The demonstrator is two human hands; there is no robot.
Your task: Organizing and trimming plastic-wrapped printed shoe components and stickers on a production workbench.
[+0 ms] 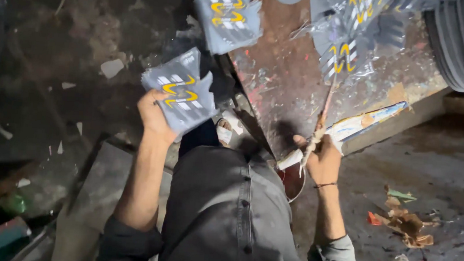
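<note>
1. Fingers of the left hand are clamped on the near left edge of a grey cut piece with yellow and white markings, which is held up and tilted over the dark floor, left of the workboard.
2. Fingers of the right hand are curled shut around a thin stick; the stick rises from the fist toward the far side and crosses the workboard's near edge.
3. A pale scrap pokes out just left of that fist.
4. A paint-spattered reddish workboard lies ahead of the person, its corner pointing near.
5. More grey pieces with the same yellow and white markings rest on the board's far part: one at far left, several at far right under clear film.
6. A dark round rim shows just below the right hand, partly hidden by the grey shirt.
7. Torn paper bits lie on the floor near right, well apart from both hands.
</note>
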